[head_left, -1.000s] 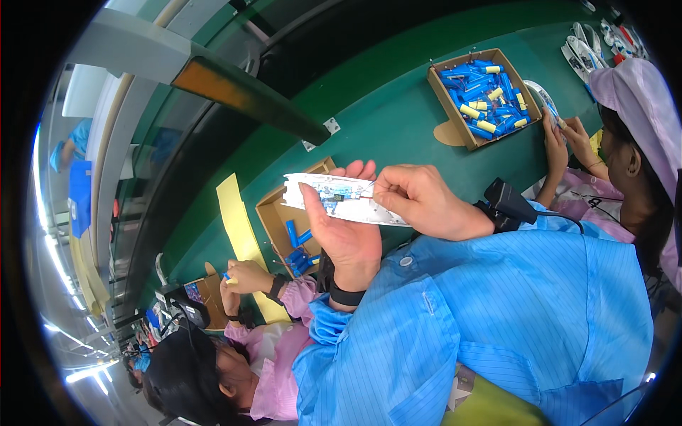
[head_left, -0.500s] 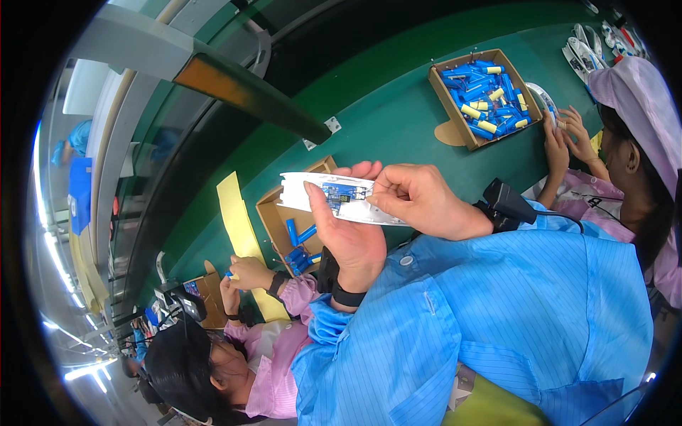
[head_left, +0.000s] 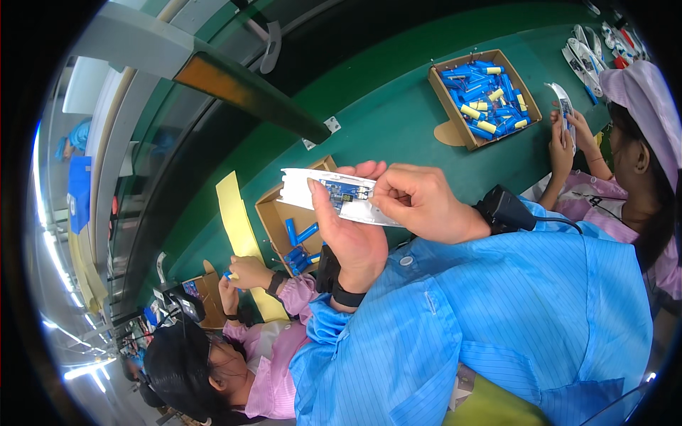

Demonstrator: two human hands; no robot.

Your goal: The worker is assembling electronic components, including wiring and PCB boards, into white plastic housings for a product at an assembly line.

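Note:
A long white plastic shell [head_left: 297, 190] lies across my left hand [head_left: 349, 240], whose thumb presses over its near edge while the fingers support it from behind. Set inside the shell is a blue circuit board [head_left: 334, 189] with a small dark display [head_left: 347, 198]. My right hand [head_left: 428, 202] is closed in a pinch at the board's right end, beside its pale connectors. Whatever is between those fingertips is too small and covered to make out.
Blue battery cells fill a cardboard box [head_left: 538, 119] at the far right; another box [head_left: 270, 216] behind my left hand holds several more. Yellow sheet [head_left: 238, 213] lies left. Co-workers sit on both sides, hands busy. A metal post [head_left: 263, 92] rises from the green bench [head_left: 383, 99].
My hands and the shell have shifted only slightly, with the pinch kept at the board's end. The co-worker at right has turned and moved a white shell into fuller view.

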